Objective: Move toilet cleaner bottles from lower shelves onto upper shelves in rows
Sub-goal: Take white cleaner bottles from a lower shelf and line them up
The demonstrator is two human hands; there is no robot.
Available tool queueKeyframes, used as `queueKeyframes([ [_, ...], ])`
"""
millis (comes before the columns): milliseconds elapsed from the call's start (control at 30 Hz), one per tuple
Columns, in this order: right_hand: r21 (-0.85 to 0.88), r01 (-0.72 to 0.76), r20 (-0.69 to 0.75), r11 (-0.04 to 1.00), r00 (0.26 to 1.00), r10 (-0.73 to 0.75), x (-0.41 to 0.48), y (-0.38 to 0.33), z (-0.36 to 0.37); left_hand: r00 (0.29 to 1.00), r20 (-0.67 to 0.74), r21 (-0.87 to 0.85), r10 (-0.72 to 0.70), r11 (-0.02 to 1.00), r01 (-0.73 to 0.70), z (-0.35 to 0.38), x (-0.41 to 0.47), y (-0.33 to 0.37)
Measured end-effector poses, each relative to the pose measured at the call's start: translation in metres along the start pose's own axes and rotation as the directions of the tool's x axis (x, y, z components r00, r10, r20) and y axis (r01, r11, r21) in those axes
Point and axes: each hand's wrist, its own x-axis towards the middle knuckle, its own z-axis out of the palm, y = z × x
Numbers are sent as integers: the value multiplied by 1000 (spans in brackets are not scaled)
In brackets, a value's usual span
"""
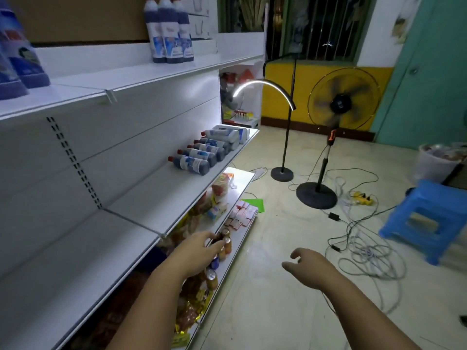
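Observation:
Several dark blue toilet cleaner bottles (194,162) with red caps lie on their sides at the far end of the middle shelf (161,195). Three more bottles (169,31) stand upright in a tight row on the upper shelf (141,72), and larger blue bottles (17,61) stand at its near left end. My left hand (199,251) hovers low beside the shelving, fingers curled and apart, over small cans on a lower shelf; it holds nothing. My right hand (305,266) hangs open over the floor, well away from the bottles.
Lower shelves hold snack packets (217,198), small boxes and cans (222,248). On the floor stand a curved lamp (283,170), a pedestal fan (343,107), a blue plastic stool (424,218), a white bin (437,160) and tangled cables (366,253).

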Motion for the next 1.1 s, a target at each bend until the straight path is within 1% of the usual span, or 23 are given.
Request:
queueKeyframes([
  [67,-2,-36,-26,999,999,36,21,-1,-21,999,44,-14,16,1000,-15,0,26,15],
  [100,14,-52,-49,999,997,53,31,-1,-31,997,62,-14,46,999,-46,-2,41,23],
  [200,100,-75,-130,992,988,87,61,2,-52,994,39,-19,99,995,-99,-8,88,38],
  [267,130,-78,-115,988,989,93,80,4,-56,993,35,-24,111,994,-110,-5,114,45],
  [333,106,-79,-44,991,995,84,101,5,-58,992,49,-2,118,993,-119,1,135,48],
  [433,61,-46,-1,997,999,46,147,0,-74,996,24,-37,85,996,-85,-3,165,54],
  [500,61,6,-24,998,1000,-5,182,-5,-89,998,-15,9,68,998,-68,-9,191,59],
  [567,83,55,-25,995,998,-53,214,-11,-106,999,-47,22,24,999,-23,-17,215,68],
  [667,86,122,5,989,992,-123,260,-18,-128,996,-91,62,-11,998,17,-26,250,87],
  [767,89,184,20,979,982,-187,304,-30,-141,984,-170,47,-59,997,68,-33,279,94],
  [833,83,219,67,972,972,-225,330,-40,-145,980,-172,49,-100,993,110,-36,297,98],
  [900,77,227,101,971,967,-235,355,-48,-153,980,-153,51,-127,989,136,-41,319,101],
  [1033,0,208,63,978,976,-208,421,-65,-172,977,-178,1,-117,993,119,-59,387,106],
  [1100,-35,195,92,980,977,-191,448,-75,-183,978,-162,-32,-134,991,131,-65,421,110],
])
